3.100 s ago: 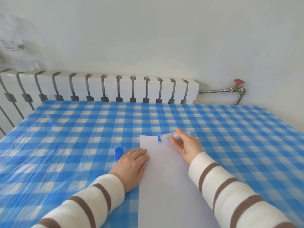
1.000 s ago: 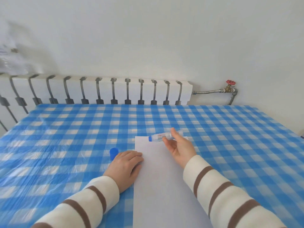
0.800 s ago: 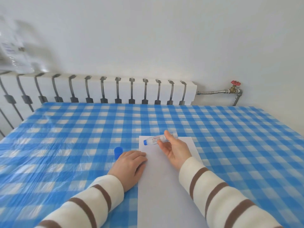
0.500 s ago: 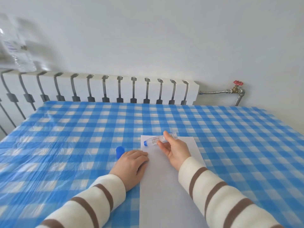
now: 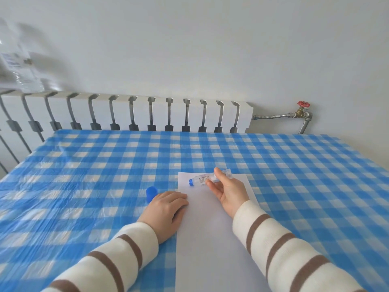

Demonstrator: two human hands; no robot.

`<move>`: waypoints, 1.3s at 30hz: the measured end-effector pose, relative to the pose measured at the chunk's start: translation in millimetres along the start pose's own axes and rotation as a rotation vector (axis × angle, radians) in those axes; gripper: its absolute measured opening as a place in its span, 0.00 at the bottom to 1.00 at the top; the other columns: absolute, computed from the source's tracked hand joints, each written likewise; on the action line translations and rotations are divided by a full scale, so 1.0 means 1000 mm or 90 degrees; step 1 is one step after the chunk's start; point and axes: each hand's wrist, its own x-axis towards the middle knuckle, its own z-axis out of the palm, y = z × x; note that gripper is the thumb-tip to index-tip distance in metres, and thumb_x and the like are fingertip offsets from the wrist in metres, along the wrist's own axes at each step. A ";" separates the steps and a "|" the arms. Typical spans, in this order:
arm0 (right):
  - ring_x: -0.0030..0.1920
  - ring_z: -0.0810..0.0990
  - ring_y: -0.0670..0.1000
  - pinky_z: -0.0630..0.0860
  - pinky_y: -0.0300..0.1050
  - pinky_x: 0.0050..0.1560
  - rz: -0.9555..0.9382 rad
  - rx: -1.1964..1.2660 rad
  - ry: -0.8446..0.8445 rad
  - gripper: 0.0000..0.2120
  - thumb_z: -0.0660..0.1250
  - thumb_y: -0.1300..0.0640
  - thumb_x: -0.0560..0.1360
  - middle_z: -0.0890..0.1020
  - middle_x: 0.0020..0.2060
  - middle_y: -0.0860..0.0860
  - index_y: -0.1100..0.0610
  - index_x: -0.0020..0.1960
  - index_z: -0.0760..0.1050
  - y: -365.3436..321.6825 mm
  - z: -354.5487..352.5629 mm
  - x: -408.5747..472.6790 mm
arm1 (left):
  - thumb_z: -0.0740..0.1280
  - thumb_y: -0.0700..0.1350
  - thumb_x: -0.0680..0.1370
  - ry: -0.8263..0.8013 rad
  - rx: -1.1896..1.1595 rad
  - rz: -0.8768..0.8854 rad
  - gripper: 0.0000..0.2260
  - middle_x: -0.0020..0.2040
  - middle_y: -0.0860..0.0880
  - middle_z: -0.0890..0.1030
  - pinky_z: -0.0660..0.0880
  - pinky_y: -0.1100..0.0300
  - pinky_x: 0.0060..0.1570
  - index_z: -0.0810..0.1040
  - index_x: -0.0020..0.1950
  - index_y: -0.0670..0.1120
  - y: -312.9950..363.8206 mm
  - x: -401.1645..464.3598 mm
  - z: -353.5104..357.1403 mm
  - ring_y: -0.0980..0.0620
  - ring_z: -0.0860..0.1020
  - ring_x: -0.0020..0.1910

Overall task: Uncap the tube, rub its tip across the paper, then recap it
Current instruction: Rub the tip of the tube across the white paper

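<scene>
The right hand point(image 5: 228, 191) pinches a small clear tube point(image 5: 205, 178) between the thumb and fingers, and the tube lies almost flat with its blue tip pointing left. That tip sits at the top left part of the white paper point(image 5: 210, 239); it looks like it touches the sheet, but the view is not sharp enough to be sure. The left hand point(image 5: 166, 209) lies flat with its fingers straight, holding nothing, and its fingertips press on the left edge of the paper. The blue cap point(image 5: 151, 192) stands on the blue and white checked tablecloth point(image 5: 84, 186), just beside the left hand and off the paper. Both arms wear cream sleeves with brown stripes. Behind the table is a white radiator point(image 5: 136, 112), and a pipe with 1 red valve point(image 5: 303, 104) runs along the wall on the right.
</scene>
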 end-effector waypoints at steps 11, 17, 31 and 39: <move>0.36 0.86 0.50 0.83 0.40 0.39 -0.016 0.003 0.019 0.14 0.74 0.54 0.71 0.81 0.42 0.57 0.61 0.51 0.77 -0.011 -0.020 0.002 | 0.63 0.44 0.77 -0.008 -0.004 -0.005 0.11 0.60 0.51 0.78 0.62 0.64 0.62 0.79 0.58 0.47 0.000 -0.001 -0.001 0.52 0.73 0.60; 0.38 0.87 0.51 0.82 0.40 0.37 -0.017 0.002 0.040 0.15 0.75 0.53 0.71 0.82 0.47 0.60 0.61 0.52 0.77 -0.017 -0.032 0.004 | 0.65 0.42 0.76 -0.008 -0.004 -0.005 0.10 0.58 0.49 0.80 0.64 0.62 0.61 0.80 0.56 0.45 0.002 -0.001 -0.001 0.50 0.75 0.58; 0.44 0.86 0.53 0.84 0.43 0.42 -0.028 0.026 0.076 0.14 0.75 0.54 0.71 0.80 0.49 0.59 0.61 0.51 0.76 -0.032 -0.058 0.005 | 0.65 0.42 0.76 -0.005 -0.004 -0.005 0.10 0.58 0.49 0.79 0.65 0.60 0.61 0.80 0.57 0.45 0.002 -0.001 -0.002 0.50 0.75 0.59; 0.49 0.85 0.55 0.83 0.47 0.49 -0.039 0.002 0.099 0.16 0.74 0.51 0.71 0.81 0.54 0.60 0.59 0.53 0.75 -0.044 -0.080 0.006 | 0.65 0.42 0.76 -0.004 -0.004 -0.006 0.10 0.58 0.49 0.80 0.66 0.60 0.61 0.80 0.56 0.45 0.004 -0.001 -0.003 0.50 0.75 0.58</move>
